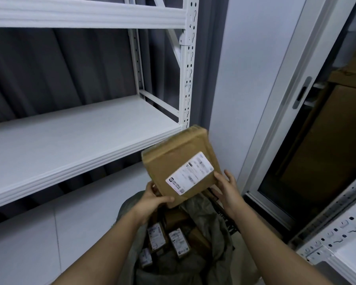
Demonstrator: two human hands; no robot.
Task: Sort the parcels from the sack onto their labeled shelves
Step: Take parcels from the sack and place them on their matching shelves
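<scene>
The white metal shelf (74, 128) on the left lies bare across its whole board, its ribbed front edge running from the near left up to the perforated corner upright (188, 79), with a second beam (86, 15) well above it, so there is tall open room between the two levels. Right of the upright stands a plain wall, then a sliding door (308, 124) with large brown cartons behind its glass, and at the near right the corner of another perforated rack (337, 239). Below the hands the grey sack (210, 239) gapes open, with several small labelled parcels (178, 242) lying inside. A flat cardboard parcel (173, 161) is held above the sack, just right of and in front of the shelf's right end, its far corner overlapping the foot of the upright. The left hand (152, 200) grips its near left corner, thumb on top; the right hand (226, 188) holds the near right edge, fingers partly spread. The parcel tilts label-up, its long axis running near-left to far-right; the label's (190, 172) print is blurred.
</scene>
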